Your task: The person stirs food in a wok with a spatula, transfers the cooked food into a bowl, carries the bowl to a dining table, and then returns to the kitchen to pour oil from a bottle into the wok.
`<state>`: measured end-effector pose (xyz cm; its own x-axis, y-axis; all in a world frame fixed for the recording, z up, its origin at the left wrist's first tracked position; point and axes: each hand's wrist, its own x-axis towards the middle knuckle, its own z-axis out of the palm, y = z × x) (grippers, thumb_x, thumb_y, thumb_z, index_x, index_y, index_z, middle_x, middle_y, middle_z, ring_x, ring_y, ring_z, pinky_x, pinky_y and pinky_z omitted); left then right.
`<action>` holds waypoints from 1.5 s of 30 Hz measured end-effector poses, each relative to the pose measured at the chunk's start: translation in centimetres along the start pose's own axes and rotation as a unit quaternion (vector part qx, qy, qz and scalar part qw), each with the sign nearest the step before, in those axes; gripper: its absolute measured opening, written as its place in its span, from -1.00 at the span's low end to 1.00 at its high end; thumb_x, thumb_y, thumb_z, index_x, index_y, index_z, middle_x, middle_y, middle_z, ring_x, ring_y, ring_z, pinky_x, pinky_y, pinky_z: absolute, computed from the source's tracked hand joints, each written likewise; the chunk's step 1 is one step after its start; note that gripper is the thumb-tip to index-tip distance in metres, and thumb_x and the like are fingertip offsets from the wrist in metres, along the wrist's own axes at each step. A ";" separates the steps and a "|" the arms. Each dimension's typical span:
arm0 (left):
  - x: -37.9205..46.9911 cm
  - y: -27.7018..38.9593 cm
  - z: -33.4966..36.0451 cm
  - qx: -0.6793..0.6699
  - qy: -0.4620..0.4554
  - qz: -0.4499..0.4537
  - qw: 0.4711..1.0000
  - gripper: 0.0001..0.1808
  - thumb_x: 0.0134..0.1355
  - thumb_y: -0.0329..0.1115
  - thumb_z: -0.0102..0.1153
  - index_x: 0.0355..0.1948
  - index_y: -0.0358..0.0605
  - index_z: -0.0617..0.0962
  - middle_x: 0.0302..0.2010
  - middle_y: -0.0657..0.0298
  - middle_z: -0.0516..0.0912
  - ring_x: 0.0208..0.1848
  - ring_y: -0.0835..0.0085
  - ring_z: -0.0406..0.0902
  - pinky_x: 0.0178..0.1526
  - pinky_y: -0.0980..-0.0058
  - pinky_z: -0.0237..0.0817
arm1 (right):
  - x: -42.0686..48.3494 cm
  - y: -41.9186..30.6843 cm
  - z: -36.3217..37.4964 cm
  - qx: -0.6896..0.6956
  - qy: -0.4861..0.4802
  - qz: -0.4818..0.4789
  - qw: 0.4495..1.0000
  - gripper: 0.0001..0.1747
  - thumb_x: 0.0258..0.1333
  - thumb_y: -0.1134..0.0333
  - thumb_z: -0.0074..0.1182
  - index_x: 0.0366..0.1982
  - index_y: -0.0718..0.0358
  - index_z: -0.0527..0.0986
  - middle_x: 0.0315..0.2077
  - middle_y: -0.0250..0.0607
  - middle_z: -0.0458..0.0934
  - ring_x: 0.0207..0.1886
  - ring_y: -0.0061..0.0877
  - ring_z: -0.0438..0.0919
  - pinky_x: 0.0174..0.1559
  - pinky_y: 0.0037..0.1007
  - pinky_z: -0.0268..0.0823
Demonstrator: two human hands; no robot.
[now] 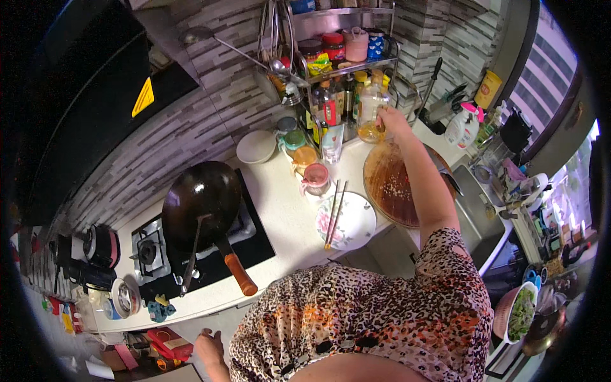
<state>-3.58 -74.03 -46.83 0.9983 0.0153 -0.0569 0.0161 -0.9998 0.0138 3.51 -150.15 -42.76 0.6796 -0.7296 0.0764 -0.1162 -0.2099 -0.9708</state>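
Note:
My right hand (394, 121) grips the handle of a large clear oil jug (371, 130), with a little yellow oil at its bottom, at the lower shelf of the metal rack. Below my right forearm lies a round wooden chopping board (389, 191) with chopped bits on it. A pair of chopsticks (336, 215) rests across a floral plate (357, 224) on the counter. At the lower left, my left hand (209, 344) hangs beside the counter and holds nothing. A dark wok (203, 200) with a wooden handle sits on the gas stove, a metal spatula (192, 260) lying in it.
Colored lidded seasoning jars (316, 179) and a white bowl (256, 146) stand by the tiled wall. The metal rack (353, 69) holds bottles and jars. A knife lies at the board's right edge, near the sink (477, 215). A basket of leafy greens (521, 313) is at far right.

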 end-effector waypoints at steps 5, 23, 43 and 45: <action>2.1 -1.4 -1.4 0.004 0.021 0.023 1.000 -0.67 -0.08 -0.23 0.35 -0.35 -0.22 0.59 -0.54 0.03 0.62 -0.41 0.07 0.58 -0.32 0.21 0.38 | -4.5 -6.8 0.1 0.074 -0.139 0.007 0.987 -0.76 0.21 0.17 -0.05 -0.43 0.16 0.46 -0.53 -0.43 0.53 -0.46 -0.66 0.48 -0.35 -0.57 0.30; 10.1 14.7 -19.0 -0.414 0.021 0.461 0.785 -0.65 0.06 -0.38 0.29 -0.11 -0.21 0.54 -0.45 0.34 0.50 -0.46 0.60 0.41 -0.39 0.64 0.30 | -21.0 -18.0 17.3 -0.086 -0.481 -0.094 0.867 -0.80 0.18 0.28 0.01 -0.47 0.23 0.48 -0.59 -0.50 0.48 -0.54 -0.78 0.36 -0.48 -0.65 0.19; 14.8 18.0 -21.1 -0.196 0.140 0.587 0.773 -0.77 0.03 -0.48 0.19 -0.23 -0.23 0.56 -0.35 0.09 0.53 -0.26 0.12 0.53 -0.23 0.32 0.36 | -23.6 -17.9 20.5 -0.187 -0.507 -0.135 0.831 -0.69 0.26 0.19 -0.09 -0.45 0.28 0.46 -0.62 -0.49 0.37 -0.53 -0.75 0.31 -0.47 -0.60 0.17; 15.1 18.2 -21.0 -0.189 0.174 0.589 0.767 -0.70 0.01 -0.47 0.20 -0.17 -0.23 0.56 -0.24 0.04 0.55 -0.15 0.08 0.50 -0.13 0.30 0.37 | -22.9 -16.4 20.9 -0.169 -0.482 -0.179 0.841 -0.69 0.25 0.18 -0.07 -0.47 0.27 0.45 -0.63 -0.50 0.37 -0.54 -0.74 0.32 -0.50 -0.59 0.17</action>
<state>12.94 -91.73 -26.50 0.2875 -0.8253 0.4860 -0.9578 -0.2493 0.1433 4.99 -116.42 -33.37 0.9672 0.2525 -0.0276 0.1329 -0.5958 -0.7921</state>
